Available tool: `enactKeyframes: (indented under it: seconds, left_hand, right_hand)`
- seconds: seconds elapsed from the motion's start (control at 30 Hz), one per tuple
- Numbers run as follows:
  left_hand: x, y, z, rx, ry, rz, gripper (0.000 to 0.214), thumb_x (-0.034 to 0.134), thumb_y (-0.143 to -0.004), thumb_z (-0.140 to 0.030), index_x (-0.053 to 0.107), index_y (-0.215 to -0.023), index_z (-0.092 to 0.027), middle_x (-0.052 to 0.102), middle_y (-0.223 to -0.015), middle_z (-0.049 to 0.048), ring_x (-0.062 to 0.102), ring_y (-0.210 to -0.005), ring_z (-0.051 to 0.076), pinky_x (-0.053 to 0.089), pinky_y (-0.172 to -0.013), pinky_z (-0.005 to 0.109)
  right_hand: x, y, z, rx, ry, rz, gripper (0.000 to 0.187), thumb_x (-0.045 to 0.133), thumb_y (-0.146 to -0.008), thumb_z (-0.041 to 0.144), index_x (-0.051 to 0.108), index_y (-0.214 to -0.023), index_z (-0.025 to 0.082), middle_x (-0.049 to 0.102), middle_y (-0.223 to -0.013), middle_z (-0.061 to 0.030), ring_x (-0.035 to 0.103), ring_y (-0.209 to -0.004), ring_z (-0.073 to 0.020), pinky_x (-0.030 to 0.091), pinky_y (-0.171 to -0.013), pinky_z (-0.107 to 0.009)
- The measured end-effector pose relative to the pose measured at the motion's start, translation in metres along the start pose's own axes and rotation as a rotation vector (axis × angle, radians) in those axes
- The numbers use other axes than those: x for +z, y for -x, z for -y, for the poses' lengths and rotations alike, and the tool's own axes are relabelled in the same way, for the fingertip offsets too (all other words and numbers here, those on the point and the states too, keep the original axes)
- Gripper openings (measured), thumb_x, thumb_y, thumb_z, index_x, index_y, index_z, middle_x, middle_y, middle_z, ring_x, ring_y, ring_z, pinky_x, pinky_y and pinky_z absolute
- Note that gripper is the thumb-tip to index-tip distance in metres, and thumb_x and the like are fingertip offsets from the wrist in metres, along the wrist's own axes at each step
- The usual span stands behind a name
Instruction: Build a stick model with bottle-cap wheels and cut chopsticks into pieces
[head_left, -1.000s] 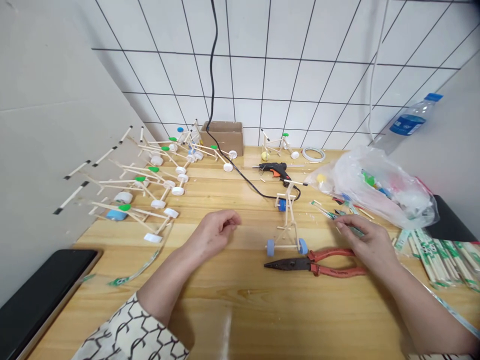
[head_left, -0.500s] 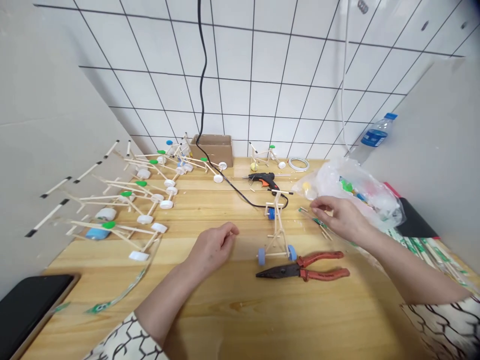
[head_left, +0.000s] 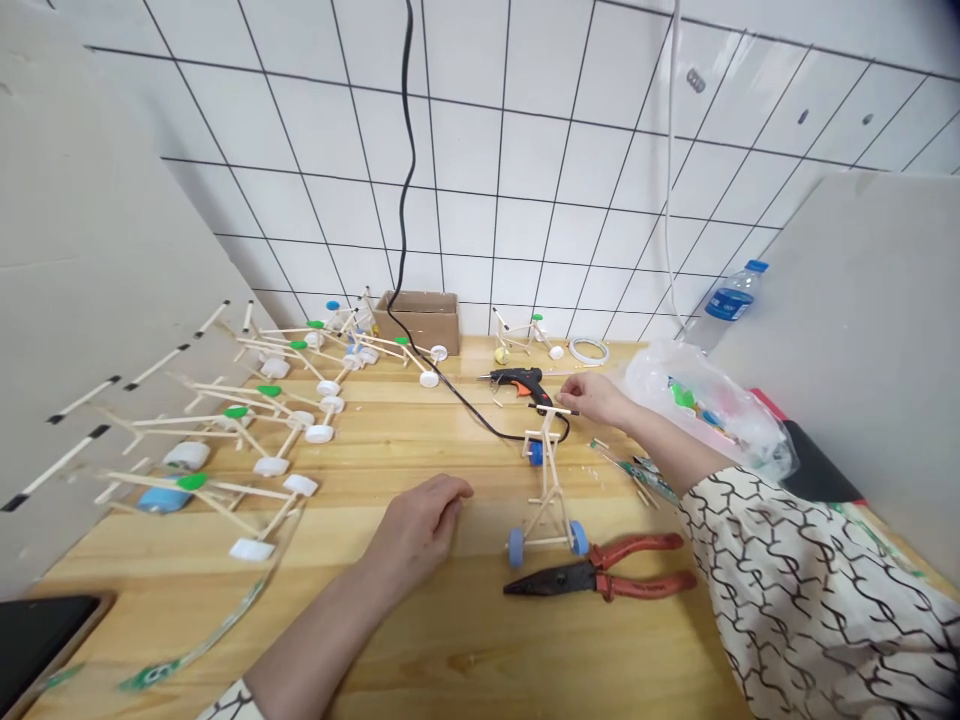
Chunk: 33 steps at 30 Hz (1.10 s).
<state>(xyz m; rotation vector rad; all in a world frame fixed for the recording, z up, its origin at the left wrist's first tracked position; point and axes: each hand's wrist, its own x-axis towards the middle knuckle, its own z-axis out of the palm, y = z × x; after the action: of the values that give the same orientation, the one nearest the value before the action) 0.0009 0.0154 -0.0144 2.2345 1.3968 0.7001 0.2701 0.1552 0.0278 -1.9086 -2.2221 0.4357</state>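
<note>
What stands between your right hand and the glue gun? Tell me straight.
Nothing visible: the right hand sits just beside the rear of the black-and-orange hot glue gun. The wooden-stick wheeled model's top crossbar lies below the hand, not in between.

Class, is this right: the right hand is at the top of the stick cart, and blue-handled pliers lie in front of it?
No: the head view shows red-handled pliers in front of the stick cart; the right hand is at its top, as stated.
</note>
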Motion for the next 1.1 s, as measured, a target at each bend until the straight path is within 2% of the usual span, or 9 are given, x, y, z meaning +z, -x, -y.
enactKeyframes:
  seconds: [0.27,0.47,0.53,0.6,0.7,0.8,0.97,1.1]
  left_hand:
    - [-0.001,-0.001,-0.003,-0.006,-0.008,0.047,0.022,0.037,-0.084,-0.017,0.059,-0.084,-0.019,0.065,-0.085,0.0051,0.061,-0.079,0.017,0.047,-0.069,0.027]
    - [-0.002,-0.001,-0.004,-0.02,-0.016,0.066,0.022,0.037,-0.083,-0.016,0.059,-0.082,-0.019,0.065,-0.084,0.0045,0.06,-0.078,0.016,0.046,-0.069,0.025]
    - [-0.002,-0.001,-0.003,-0.02,-0.015,0.074,0.022,0.037,-0.084,-0.017,0.059,-0.082,-0.019,0.064,-0.084,0.0045,0.06,-0.079,0.016,0.045,-0.069,0.025]
    - [0.0,-0.002,-0.002,-0.02,-0.019,0.085,0.023,0.037,-0.084,-0.017,0.059,-0.082,-0.02,0.064,-0.085,0.0044,0.06,-0.08,0.016,0.045,-0.069,0.026]
    - [0.003,-0.002,0.002,-0.015,-0.022,0.084,0.023,0.036,-0.084,-0.018,0.059,-0.082,-0.02,0.064,-0.086,0.0042,0.06,-0.08,0.017,0.045,-0.069,0.026]
    - [0.004,-0.001,0.004,-0.008,-0.014,0.075,0.023,0.036,-0.084,-0.019,0.059,-0.082,-0.02,0.064,-0.085,0.0039,0.06,-0.08,0.016,0.044,-0.069,0.025]
    - [0.002,-0.002,0.001,-0.016,-0.008,0.084,0.023,0.036,-0.084,-0.019,0.059,-0.081,-0.02,0.064,-0.085,0.0041,0.059,-0.079,0.016,0.044,-0.069,0.025]
    - [0.0,-0.003,-0.002,-0.027,-0.002,0.096,0.023,0.036,-0.084,-0.017,0.059,-0.081,-0.019,0.064,-0.085,0.0049,0.059,-0.079,0.017,0.045,-0.07,0.026]
  right_hand:
    - [0.009,-0.024,0.011,0.06,0.045,0.102,0.038,0.056,-0.07,0.053,0.064,-0.067,0.016,0.062,-0.062,-0.0022,0.055,-0.058,-0.0142,0.033,-0.046,-0.021]
    - [0.014,-0.033,0.022,0.09,0.117,0.156,0.041,0.059,-0.067,0.058,0.062,-0.062,0.017,0.063,-0.064,-0.0044,0.058,-0.065,-0.0201,0.037,-0.049,-0.025]
    - [0.014,-0.033,0.025,0.108,0.135,0.178,0.036,0.059,-0.072,0.053,0.063,-0.068,0.017,0.064,-0.071,-0.0049,0.06,-0.069,-0.02,0.042,-0.054,-0.026]
    - [0.015,-0.033,0.028,0.129,0.149,0.205,0.029,0.055,-0.08,0.044,0.063,-0.083,0.016,0.064,-0.085,-0.0048,0.06,-0.076,-0.0178,0.048,-0.064,-0.029]
    - [0.015,-0.031,0.031,0.157,0.154,0.219,0.024,0.049,-0.088,0.032,0.056,-0.105,0.016,0.058,-0.106,-0.0059,0.059,-0.088,-0.0169,0.05,-0.076,-0.035]
    - [0.014,-0.03,0.032,0.173,0.143,0.171,0.025,0.049,-0.088,0.031,0.055,-0.108,0.016,0.057,-0.109,-0.0061,0.058,-0.09,-0.0174,0.05,-0.077,-0.036]
    - [0.01,-0.035,0.033,0.141,0.106,0.015,0.027,0.05,-0.083,0.038,0.06,-0.086,0.013,0.063,-0.083,-0.0083,0.059,-0.076,-0.0204,0.044,-0.061,-0.028]
    - [0.001,-0.037,0.04,0.072,0.053,-0.124,0.022,0.048,-0.078,0.035,0.056,-0.085,0.016,0.063,-0.077,-0.0079,0.057,-0.071,-0.0207,0.035,-0.054,-0.025]
